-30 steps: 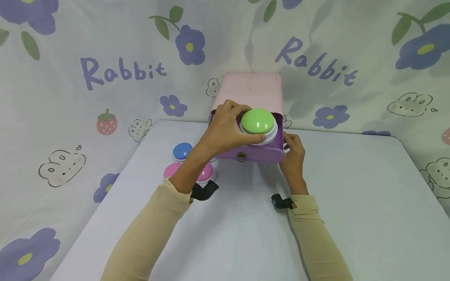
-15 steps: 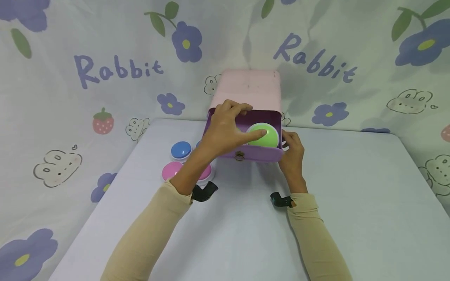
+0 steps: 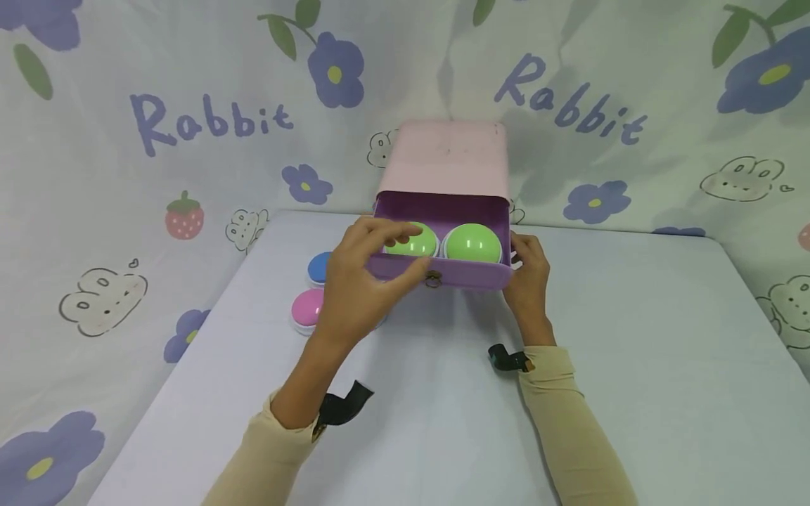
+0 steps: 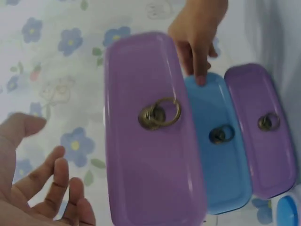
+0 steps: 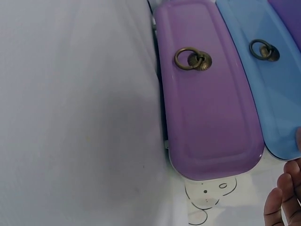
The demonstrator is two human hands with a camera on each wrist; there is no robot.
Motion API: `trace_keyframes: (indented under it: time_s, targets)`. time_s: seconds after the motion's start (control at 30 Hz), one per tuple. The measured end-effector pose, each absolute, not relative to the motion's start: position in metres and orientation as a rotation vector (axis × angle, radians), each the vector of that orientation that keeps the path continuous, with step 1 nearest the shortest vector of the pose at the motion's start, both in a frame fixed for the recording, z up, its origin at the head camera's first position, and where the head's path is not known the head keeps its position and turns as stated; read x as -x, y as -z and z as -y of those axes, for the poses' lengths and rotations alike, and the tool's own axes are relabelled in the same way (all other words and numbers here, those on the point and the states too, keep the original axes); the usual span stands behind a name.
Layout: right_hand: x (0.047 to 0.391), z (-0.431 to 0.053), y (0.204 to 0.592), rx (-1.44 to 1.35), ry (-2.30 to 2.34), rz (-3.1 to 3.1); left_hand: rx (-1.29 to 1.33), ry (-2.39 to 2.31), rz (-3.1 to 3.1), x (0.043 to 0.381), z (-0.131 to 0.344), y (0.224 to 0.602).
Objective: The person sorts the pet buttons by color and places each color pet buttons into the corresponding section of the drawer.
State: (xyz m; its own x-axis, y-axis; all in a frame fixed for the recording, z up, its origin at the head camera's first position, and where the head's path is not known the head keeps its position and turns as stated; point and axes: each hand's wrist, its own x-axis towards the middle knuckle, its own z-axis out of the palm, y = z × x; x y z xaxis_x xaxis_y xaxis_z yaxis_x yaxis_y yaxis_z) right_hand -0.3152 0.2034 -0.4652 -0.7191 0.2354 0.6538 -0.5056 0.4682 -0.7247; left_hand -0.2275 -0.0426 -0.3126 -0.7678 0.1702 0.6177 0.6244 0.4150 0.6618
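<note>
My left hand [image 3: 354, 281] hovers with parted fingers before the pulled-out top purple drawer [image 3: 471, 275] of a small chest [image 3: 446, 158]. Nothing is between its fingers and thumb. Inside the drawer sit two domed green push buttons on white bases, a left one [image 3: 425, 242] partly behind my fingers and a right one [image 3: 473, 244]. My right hand [image 3: 528, 277] is at the chest's right side. In the left wrist view, a straight finger of it touches the edge of the blue middle drawer [image 4: 211, 108]. A ring pull [image 4: 162, 115] hangs on the purple front.
Left of the chest, a blue button [image 3: 318, 267] and a pink button [image 3: 306, 308] stand on the white table [image 3: 633, 365]. My left hand hides other buttons there. The lower purple drawer [image 4: 268, 155] is shut. A patterned cloth [image 3: 221, 56] hangs behind.
The right green button went from my left hand's grip into the drawer and was let go. My left hand then drew back leftward, uncovering the left green button. My right hand stayed in place.
</note>
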Motion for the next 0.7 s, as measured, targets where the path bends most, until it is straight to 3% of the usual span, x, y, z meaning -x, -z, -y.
trace_keyframes:
  time_s: [0.23, 0.47, 0.7]
  targets:
    - [0.314, -0.203, 0.462, -0.238, -1.285, 2.001, 0.589, 1.419, 2.084, 0.207, 0.044, 0.352]
    - [0.315, -0.204, 0.465, -0.233, -1.293, 1.997, 0.481, 1.427, 2.102, 0.214, 0.035, 0.389]
    - [0.316, -0.203, 0.467, -0.238, -1.308, 1.987, 0.426, 1.403, 2.059, 0.224, 0.018, 0.396]
